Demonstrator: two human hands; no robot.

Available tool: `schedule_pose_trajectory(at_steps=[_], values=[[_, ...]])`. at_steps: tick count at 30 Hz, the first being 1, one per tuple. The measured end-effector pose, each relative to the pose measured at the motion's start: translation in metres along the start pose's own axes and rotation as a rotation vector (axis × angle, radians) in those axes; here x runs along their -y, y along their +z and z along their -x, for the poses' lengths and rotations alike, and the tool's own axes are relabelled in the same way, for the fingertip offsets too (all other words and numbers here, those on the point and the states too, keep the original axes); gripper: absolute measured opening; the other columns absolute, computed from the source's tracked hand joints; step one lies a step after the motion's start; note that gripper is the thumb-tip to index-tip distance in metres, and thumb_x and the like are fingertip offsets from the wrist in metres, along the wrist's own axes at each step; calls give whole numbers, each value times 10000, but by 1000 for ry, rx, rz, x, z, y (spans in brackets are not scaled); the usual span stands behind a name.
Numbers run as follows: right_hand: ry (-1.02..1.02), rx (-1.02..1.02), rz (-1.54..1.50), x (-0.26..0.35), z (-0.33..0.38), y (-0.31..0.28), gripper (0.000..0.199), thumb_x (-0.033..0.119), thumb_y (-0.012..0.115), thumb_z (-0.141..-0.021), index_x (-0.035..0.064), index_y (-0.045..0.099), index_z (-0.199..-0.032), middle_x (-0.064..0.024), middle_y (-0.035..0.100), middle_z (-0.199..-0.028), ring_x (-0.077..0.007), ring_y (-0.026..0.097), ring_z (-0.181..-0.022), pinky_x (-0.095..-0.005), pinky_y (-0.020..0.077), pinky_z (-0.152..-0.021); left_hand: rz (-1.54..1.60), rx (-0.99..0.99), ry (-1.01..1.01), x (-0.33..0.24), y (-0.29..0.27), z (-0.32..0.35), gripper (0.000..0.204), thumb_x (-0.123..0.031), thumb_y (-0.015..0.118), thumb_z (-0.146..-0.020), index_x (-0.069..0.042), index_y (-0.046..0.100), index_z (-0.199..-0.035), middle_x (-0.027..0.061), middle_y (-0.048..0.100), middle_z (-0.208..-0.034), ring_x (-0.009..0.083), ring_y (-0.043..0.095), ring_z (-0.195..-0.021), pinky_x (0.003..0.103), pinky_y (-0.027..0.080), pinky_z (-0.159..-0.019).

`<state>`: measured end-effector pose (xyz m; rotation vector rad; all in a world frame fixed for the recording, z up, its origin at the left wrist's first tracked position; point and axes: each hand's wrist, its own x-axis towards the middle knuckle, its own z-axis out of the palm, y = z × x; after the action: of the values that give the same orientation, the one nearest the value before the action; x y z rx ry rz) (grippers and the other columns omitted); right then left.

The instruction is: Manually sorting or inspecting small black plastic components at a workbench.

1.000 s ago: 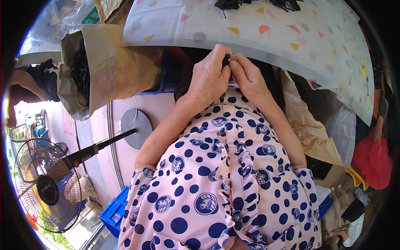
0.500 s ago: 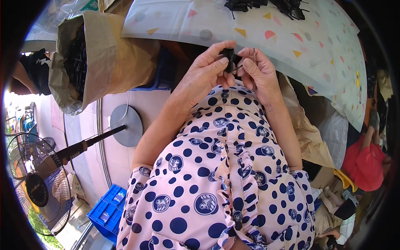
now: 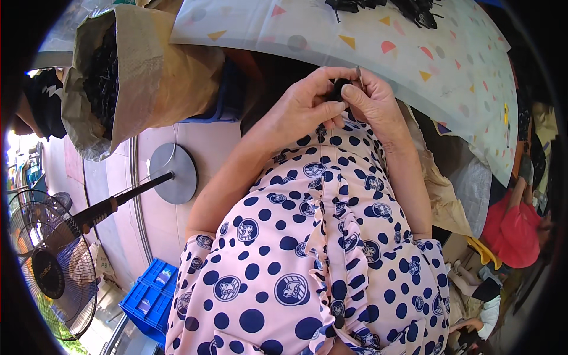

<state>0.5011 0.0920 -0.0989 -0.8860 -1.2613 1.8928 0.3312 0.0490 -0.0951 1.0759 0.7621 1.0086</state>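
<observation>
Two hands meet just above the lap, close to the chest. Left hand (image 3: 307, 106) is curled shut round a small black part (image 3: 337, 90), thumb pressing it from below; right hand (image 3: 370, 100) pinches the same piece from the other side w/ thumb and forefinger, a thin pale pin or stem (image 3: 359, 74) sticking up beside the fingertips. What the part is exactly — too small to tell.

To do this well, I'd judge: keep the left grip steady as the anchor and let only the right fingertips work, small twists or presses, no wrist swing. Hold the piece low over the lap so a slip lands on the dotted dress (image 3: 307, 254), not the floor. Keep both thumbs clear of the pin tip.

More black pieces lie in a heap (image 3: 384, 6) at the far edge of the table w/ patterned cloth (image 3: 378, 47), well apart from the hands. A brown sack (image 3: 136, 71) full of dark bits stands to the left; a standing fan (image 3: 47, 260) and blue crate (image 3: 151, 299) sit lower left.
</observation>
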Motion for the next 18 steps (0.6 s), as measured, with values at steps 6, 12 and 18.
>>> schedule_pose_trajectory(at_steps=[6,12,18], values=[[-16,-58,130,6,8,6,300,277,602,-919,36,580,-1097,89,442,-657,-1,315,-473,-164,222,-427,-369,-98,102,3,3,-2,398,12,542,-903,-18,463,-1292,58,600,-1040,83,580,-886,217,504,-740],[20,-116,95,10,22,13,430,369,458,-983,19,523,-1225,74,396,-614,-10,287,-458,-178,208,-416,-187,-238,26,2,10,-4,385,13,563,-879,-34,494,-1255,26,596,-922,59,541,-786,200,474,-693],[-13,-106,53,-1,23,16,416,323,423,-1001,16,468,-1279,70,400,-623,-9,289,-470,-179,202,-419,-170,-239,-8,3,14,-7,407,11,540,-903,-25,454,-1299,51,600,-1037,87,572,-901,211,495,-770]])
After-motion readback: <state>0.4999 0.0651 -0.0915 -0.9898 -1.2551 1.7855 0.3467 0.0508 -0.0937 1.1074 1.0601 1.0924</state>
